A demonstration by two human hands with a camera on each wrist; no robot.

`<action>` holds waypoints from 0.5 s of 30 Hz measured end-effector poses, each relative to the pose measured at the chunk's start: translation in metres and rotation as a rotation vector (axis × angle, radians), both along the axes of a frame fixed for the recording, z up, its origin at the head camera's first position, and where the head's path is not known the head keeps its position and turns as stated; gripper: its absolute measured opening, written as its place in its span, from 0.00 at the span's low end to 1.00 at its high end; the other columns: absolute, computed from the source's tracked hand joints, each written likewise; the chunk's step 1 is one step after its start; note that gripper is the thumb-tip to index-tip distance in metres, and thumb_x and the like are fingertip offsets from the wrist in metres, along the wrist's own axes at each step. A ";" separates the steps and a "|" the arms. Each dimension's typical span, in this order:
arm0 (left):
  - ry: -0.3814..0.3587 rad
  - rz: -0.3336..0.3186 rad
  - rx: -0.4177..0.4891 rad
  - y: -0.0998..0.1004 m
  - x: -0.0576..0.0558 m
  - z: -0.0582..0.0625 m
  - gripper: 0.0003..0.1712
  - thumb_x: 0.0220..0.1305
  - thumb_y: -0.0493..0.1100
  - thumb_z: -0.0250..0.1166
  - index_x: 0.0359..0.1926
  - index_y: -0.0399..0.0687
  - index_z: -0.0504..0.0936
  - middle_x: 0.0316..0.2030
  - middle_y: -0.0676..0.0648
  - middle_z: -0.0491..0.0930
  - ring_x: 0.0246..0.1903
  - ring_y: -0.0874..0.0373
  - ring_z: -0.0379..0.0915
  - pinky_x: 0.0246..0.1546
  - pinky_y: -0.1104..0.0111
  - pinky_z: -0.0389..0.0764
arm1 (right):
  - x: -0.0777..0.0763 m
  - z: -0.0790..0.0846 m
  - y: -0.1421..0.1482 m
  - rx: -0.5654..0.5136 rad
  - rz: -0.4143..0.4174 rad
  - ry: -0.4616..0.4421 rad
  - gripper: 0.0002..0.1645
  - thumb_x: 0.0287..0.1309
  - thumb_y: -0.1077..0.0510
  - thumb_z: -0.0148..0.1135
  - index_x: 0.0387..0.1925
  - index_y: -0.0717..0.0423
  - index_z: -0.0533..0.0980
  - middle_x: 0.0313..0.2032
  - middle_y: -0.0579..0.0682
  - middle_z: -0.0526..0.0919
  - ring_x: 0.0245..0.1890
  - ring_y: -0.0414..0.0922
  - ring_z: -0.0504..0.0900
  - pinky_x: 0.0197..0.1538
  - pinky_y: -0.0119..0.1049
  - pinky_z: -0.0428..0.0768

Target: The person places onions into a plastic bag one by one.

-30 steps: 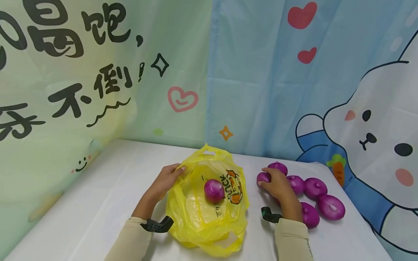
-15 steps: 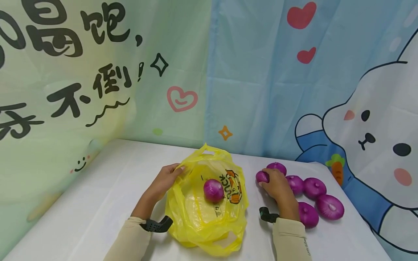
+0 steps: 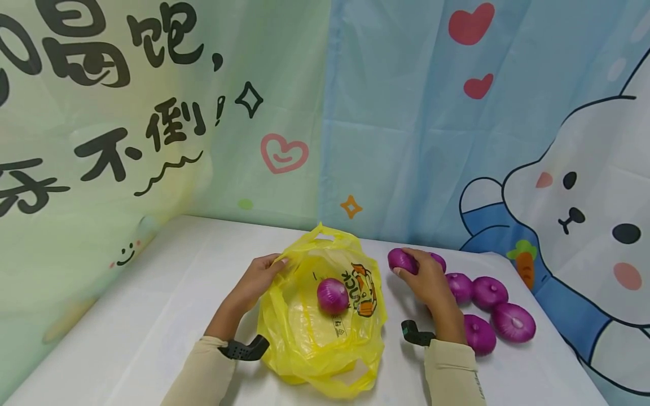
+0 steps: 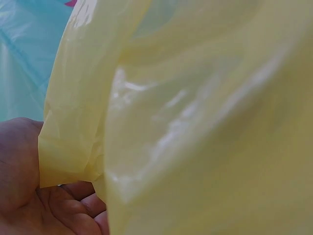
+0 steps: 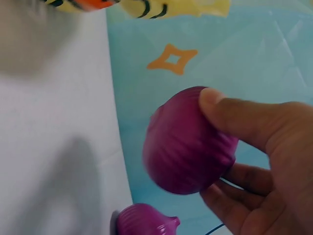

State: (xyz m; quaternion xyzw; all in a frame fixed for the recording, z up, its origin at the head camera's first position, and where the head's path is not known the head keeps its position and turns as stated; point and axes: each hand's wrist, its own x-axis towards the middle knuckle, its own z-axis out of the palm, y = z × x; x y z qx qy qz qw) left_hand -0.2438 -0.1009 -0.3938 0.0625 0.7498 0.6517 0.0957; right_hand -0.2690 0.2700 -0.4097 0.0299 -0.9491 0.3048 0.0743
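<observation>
A yellow plastic bag [image 3: 299, 338] lies with its mouth spread, and one purple onion [image 3: 332, 296] sits inside it. My left hand [image 3: 259, 282] pinches the bag's left edge; in the left wrist view the yellow film [image 4: 195, 147] passes between thumb and fingers. To the right of the bag, my right hand [image 3: 425, 279] grips another purple onion [image 3: 401, 260] between thumb and fingers. The right wrist view shows this onion [image 5: 188, 144] raised off the table, with a second onion [image 5: 146, 220] below it.
Several more purple onions, such as the rightmost one [image 3: 514, 322], rest on the white table [image 3: 152, 316] to the right of and behind my right hand. A printed cloth backdrop [image 3: 386, 141] stands along the table's far edge.
My right hand has closed around an onion, lifted it and moved it slightly up and to the left. The left hand and the bag have stayed in place.
</observation>
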 end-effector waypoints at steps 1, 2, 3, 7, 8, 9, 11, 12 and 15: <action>0.000 0.000 -0.001 0.000 0.000 0.000 0.21 0.75 0.46 0.52 0.59 0.36 0.75 0.43 0.36 0.79 0.40 0.41 0.78 0.35 0.68 0.80 | 0.000 0.001 -0.001 -0.016 0.003 0.017 0.39 0.60 0.52 0.68 0.70 0.55 0.64 0.64 0.64 0.67 0.61 0.63 0.66 0.56 0.62 0.70; -0.001 0.002 -0.002 0.000 0.000 0.000 0.21 0.75 0.46 0.52 0.59 0.36 0.75 0.43 0.36 0.79 0.40 0.41 0.78 0.35 0.68 0.80 | 0.001 0.002 -0.002 -0.035 0.004 0.030 0.39 0.60 0.52 0.68 0.70 0.55 0.64 0.64 0.64 0.67 0.61 0.63 0.66 0.56 0.61 0.71; -0.001 0.003 -0.003 0.000 0.000 0.000 0.21 0.75 0.45 0.52 0.59 0.35 0.75 0.43 0.36 0.79 0.40 0.40 0.78 0.34 0.68 0.80 | 0.001 0.003 -0.003 -0.053 0.003 0.041 0.39 0.60 0.51 0.67 0.70 0.55 0.64 0.65 0.64 0.66 0.61 0.63 0.67 0.56 0.60 0.71; -0.004 0.002 -0.005 0.000 -0.006 -0.007 0.21 0.76 0.46 0.51 0.59 0.35 0.75 0.43 0.36 0.79 0.41 0.38 0.77 0.34 0.67 0.80 | 0.004 0.008 -0.006 -0.137 0.008 0.077 0.39 0.60 0.50 0.67 0.69 0.54 0.65 0.65 0.62 0.66 0.61 0.61 0.69 0.56 0.56 0.73; -0.004 0.002 -0.004 0.000 -0.008 -0.010 0.21 0.76 0.46 0.51 0.59 0.35 0.75 0.43 0.36 0.79 0.41 0.38 0.77 0.34 0.67 0.80 | 0.004 0.010 -0.007 -0.152 0.009 0.080 0.39 0.60 0.49 0.67 0.69 0.54 0.65 0.65 0.62 0.66 0.61 0.60 0.69 0.55 0.55 0.74; -0.004 0.001 -0.001 -0.001 -0.011 -0.014 0.22 0.76 0.46 0.51 0.59 0.36 0.75 0.43 0.36 0.79 0.41 0.38 0.77 0.34 0.67 0.80 | 0.005 0.011 -0.008 -0.165 0.010 0.085 0.39 0.60 0.48 0.67 0.69 0.53 0.65 0.65 0.61 0.67 0.61 0.60 0.69 0.55 0.55 0.74; -0.001 0.003 0.005 -0.002 -0.015 -0.021 0.22 0.75 0.48 0.52 0.60 0.37 0.75 0.43 0.37 0.80 0.41 0.38 0.77 0.34 0.67 0.80 | 0.007 0.015 -0.011 -0.187 0.013 0.089 0.40 0.59 0.46 0.67 0.69 0.52 0.65 0.65 0.61 0.68 0.61 0.60 0.70 0.55 0.54 0.74; 0.000 0.006 0.006 -0.002 -0.018 -0.025 0.22 0.75 0.48 0.52 0.60 0.38 0.75 0.43 0.38 0.80 0.41 0.39 0.77 0.34 0.67 0.80 | 0.008 0.017 -0.012 -0.199 0.016 0.092 0.40 0.59 0.46 0.67 0.69 0.52 0.65 0.64 0.61 0.68 0.62 0.59 0.70 0.55 0.54 0.74; 0.005 0.015 0.008 -0.003 -0.021 -0.031 0.22 0.74 0.51 0.54 0.59 0.40 0.76 0.42 0.40 0.80 0.40 0.41 0.78 0.34 0.67 0.80 | 0.010 0.022 -0.018 -0.257 0.038 0.100 0.40 0.58 0.45 0.68 0.69 0.52 0.66 0.63 0.60 0.70 0.62 0.58 0.70 0.56 0.52 0.74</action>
